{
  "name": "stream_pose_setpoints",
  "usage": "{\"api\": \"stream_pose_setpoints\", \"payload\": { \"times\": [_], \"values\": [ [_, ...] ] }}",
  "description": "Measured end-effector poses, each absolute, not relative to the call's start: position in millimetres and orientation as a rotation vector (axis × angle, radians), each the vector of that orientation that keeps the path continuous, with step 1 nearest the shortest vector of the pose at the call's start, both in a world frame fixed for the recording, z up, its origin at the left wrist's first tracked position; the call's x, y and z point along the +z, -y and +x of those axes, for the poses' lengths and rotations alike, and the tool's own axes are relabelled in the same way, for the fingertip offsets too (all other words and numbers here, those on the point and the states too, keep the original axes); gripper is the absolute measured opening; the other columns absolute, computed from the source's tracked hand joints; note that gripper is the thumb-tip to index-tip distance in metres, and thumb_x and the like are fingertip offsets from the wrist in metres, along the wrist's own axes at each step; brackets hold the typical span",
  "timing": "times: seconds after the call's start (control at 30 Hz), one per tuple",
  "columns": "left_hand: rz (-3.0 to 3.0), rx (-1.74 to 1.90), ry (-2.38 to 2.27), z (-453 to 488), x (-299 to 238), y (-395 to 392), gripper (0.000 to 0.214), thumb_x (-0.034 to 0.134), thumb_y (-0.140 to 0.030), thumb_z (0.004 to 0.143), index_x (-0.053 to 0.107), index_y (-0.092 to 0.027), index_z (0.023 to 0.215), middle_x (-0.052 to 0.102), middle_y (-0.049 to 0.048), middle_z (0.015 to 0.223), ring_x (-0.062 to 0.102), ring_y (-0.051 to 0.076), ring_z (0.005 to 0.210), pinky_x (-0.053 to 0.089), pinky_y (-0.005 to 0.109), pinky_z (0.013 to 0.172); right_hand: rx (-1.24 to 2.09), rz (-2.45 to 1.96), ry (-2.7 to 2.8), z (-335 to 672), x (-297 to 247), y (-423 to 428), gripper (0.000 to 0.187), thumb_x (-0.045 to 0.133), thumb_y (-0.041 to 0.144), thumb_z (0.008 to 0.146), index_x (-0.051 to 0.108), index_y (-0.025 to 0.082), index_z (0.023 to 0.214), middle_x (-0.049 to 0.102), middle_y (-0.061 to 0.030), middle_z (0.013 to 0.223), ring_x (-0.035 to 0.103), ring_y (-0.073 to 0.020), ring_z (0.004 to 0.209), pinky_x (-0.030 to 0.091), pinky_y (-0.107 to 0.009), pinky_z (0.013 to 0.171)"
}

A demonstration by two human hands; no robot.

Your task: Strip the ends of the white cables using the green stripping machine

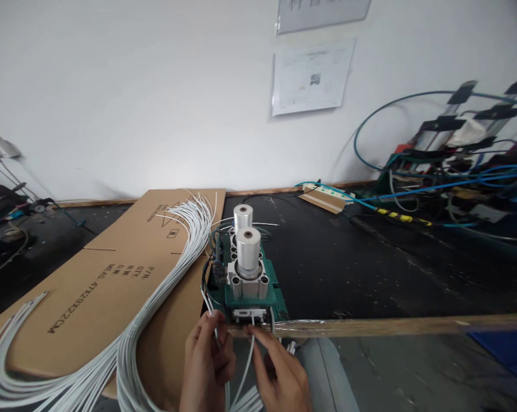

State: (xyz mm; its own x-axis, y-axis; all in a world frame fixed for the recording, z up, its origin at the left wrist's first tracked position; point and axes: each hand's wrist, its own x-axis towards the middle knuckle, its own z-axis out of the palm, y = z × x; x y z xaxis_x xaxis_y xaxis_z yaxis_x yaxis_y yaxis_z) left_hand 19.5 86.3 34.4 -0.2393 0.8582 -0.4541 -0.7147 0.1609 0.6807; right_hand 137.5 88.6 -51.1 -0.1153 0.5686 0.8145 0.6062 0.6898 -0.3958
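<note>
At the table's front edge stands a small green-based press (248,280) with two silver cylinders on top. My left hand (210,357) is just in front and left of it, fingers pinched on a few thin white cables (207,301) whose ends point up. To the right, my right hand (277,366) pinches a single white cable (246,366) near the light-coloured slot (248,313) at the press's front. That cable runs up to the slot; whether its tip is inside cannot be made out. More white cables hang below, between my hands.
A large bundle of white cables (155,303) lies curved over a flattened cardboard box (99,269) on the left. On the black table (348,274) are a power strip (327,191) and blue hoses. Machines (438,143) with hoses stand at the right.
</note>
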Motion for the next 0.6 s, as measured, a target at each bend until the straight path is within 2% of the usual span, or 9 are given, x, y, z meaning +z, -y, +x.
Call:
{"api": "stream_pose_setpoints", "payload": {
  "times": [0.07,0.2,0.4,0.6],
  "values": [
    [0.198,1.486,-1.049,21.3,37.0,-85.4,0.078,0.091,-0.057,0.045,0.044,-0.012,0.088,0.034,-0.0118,0.056,0.015,-0.005,0.040,0.012,0.005,0.035,-0.039,-0.932,1.773,137.1,-50.1,-88.8,0.024,0.043,0.012,0.100,0.056,0.014,0.121,0.071,-0.0071,0.106,0.068,-0.0076,0.102,0.049,-0.013,0.094],
    [0.164,1.475,-1.052,18.0,34.1,-85.6,0.083,0.092,-0.059,0.040,0.044,-0.012,0.088,0.033,-0.0118,0.056,0.017,-0.005,0.038,0.012,0.005,0.034,-0.061,-0.937,1.759,136.5,-47.9,-88.0,0.024,0.042,0.013,0.101,0.055,0.015,0.121,0.071,-0.0050,0.104,0.069,-0.0073,0.099,0.050,-0.012,0.091],
    [0.092,1.382,-0.957,8.1,19.4,-88.9,0.072,0.096,-0.045,0.038,0.052,-0.010,0.082,0.037,-0.0097,0.054,0.022,-0.002,0.035,0.014,0.009,0.031,-0.057,-0.970,1.765,135.6,-53.3,-88.1,0.024,0.041,0.013,0.102,0.055,0.016,0.121,0.071,-0.0033,0.105,0.068,-0.0069,0.101,0.050,-0.012,0.091],
    [0.170,1.521,-1.003,17.5,20.5,-75.3,0.069,0.094,-0.053,0.043,0.060,-0.009,0.084,0.044,-0.0074,0.059,0.022,-0.005,0.035,0.015,0.005,0.033,-0.154,-0.937,1.765,136.5,-50.1,-82.2,0.023,0.041,0.014,0.102,0.057,0.015,0.119,0.071,-0.0051,0.101,0.070,-0.0085,0.095,0.053,-0.015,0.084]
  ]
}}
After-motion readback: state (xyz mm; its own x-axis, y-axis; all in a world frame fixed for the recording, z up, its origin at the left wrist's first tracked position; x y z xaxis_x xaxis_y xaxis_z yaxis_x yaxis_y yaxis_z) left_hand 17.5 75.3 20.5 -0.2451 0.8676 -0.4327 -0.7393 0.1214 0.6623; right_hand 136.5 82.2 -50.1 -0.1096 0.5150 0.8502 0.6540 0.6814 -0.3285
